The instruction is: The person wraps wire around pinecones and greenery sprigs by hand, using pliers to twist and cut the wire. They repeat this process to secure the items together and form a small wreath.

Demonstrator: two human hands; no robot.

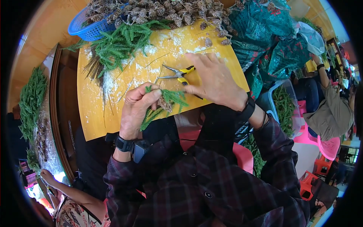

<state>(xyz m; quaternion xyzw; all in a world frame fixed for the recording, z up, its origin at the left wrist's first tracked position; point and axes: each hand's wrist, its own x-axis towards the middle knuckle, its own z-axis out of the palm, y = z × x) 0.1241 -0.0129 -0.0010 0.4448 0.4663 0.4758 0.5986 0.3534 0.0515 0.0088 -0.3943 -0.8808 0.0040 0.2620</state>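
Note:
My left hand (137, 104) is closed, pinching a green artificial pine sprig (176, 97) near the front edge of the yellow board. A brownish pine cone, partly hidden by the needles, seems to sit among the sprig's branches. A thin wire or stem sticks up past my fingertips. To the right, my right hand (219, 79) has its fingers stretched out and apart, with nothing visible in them. Next to its thumb and fingers lie long-nosed pliers (174, 74) with yellow and black handles, their jaws spread.
Pine cones (170, 13) heap at the back beside a blue basket (90, 28). A pile of green sprigs (121, 41) lies on the yellow board (96, 125), dusted with white. A green plastic bag (264, 38) stands at right. Other people sit on both sides.

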